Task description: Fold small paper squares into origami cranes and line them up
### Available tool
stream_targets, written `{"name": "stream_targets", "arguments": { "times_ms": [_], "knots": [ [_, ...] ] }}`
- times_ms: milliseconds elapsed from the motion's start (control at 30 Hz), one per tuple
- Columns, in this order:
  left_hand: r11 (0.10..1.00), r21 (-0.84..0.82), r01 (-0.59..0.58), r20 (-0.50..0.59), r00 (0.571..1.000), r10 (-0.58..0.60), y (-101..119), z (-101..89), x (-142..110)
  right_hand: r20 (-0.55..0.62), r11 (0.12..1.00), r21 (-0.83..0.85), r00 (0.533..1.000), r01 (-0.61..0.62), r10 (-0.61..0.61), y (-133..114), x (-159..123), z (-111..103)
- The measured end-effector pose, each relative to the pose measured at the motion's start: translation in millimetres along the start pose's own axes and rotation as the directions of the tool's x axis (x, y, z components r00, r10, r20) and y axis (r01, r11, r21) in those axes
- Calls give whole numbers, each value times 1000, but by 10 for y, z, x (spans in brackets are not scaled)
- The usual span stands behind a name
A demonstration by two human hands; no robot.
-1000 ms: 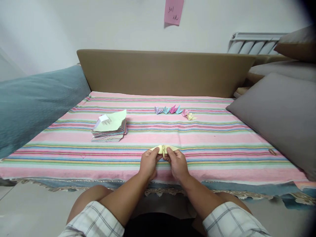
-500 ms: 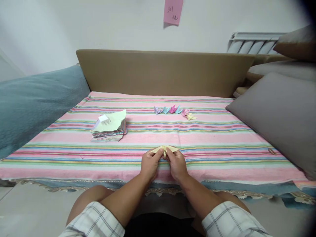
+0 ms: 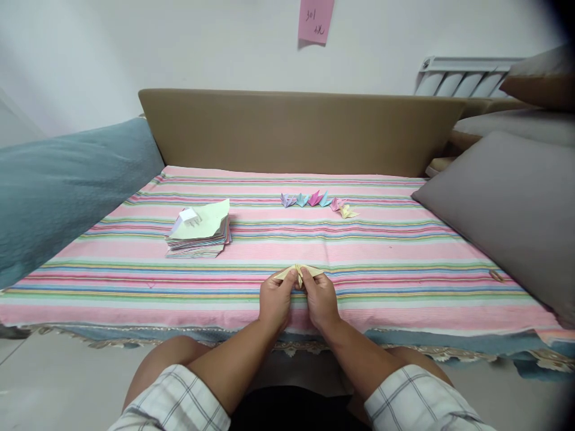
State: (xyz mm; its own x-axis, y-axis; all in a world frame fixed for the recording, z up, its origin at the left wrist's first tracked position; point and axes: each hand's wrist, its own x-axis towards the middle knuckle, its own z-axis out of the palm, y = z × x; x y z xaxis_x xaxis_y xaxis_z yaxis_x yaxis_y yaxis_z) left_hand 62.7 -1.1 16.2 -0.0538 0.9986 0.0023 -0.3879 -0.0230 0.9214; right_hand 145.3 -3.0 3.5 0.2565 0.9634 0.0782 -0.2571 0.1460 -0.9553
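Observation:
A pale yellow folded paper crane (image 3: 312, 270) is held between my two hands above the front part of the striped cloth, its two pointed wings spread to the sides. My left hand (image 3: 275, 297) pinches its left half, thumb on top. On the other half, my right hand (image 3: 321, 299) has the same kind of pinch. The thumbs nearly meet at the middle, and my fingers hide the underside of the paper. Farther back, several small folded paper cranes (image 3: 315, 199) in purple, blue, pink and yellow stand in a row.
On the striped cloth (image 3: 135, 257), a stack of coloured paper sheets (image 3: 200, 244) lies left of my hands with a small white block (image 3: 189, 215) on top. A grey cushion (image 3: 507, 203) leans at the right, near a small brown ring (image 3: 496, 275). A brown backrest (image 3: 296, 131) stands behind.
Both hands have drawn very slightly closer together, still pinching the yellow paper. The paper stack and the row of cranes have stayed in place.

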Motion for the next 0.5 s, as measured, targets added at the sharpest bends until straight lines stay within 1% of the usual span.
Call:
{"name": "stream_targets", "arguments": {
  "times_ms": [67, 167, 267, 367, 500],
  "knots": [
    [999, -37, 5, -11, 1000, -5, -14, 3, 4, 3, 1000, -5, 1000, -1, 1, -15, -3, 11],
    [994, -103, 23, -17, 1000, -24, -42, 9, 13, -32, 1000, -1, 999, -6, 6, -11, 0, 29],
    [990, -135, 50, -10, 999, -51, -40, 20, 26, -31, 997, 73, 999, -29, 31, 18, 15, 43],
    [980, -171, 100, 4, 995, -100, 8, 40, 37, -24, 986, 151, 997, -68, 72, 33, 39, 50],
    [955, -230, 186, 46, 982, -181, 94, 68, 40, -8, 958, 240, 987, -156, 162, -3, 64, 52]
  ]
}}
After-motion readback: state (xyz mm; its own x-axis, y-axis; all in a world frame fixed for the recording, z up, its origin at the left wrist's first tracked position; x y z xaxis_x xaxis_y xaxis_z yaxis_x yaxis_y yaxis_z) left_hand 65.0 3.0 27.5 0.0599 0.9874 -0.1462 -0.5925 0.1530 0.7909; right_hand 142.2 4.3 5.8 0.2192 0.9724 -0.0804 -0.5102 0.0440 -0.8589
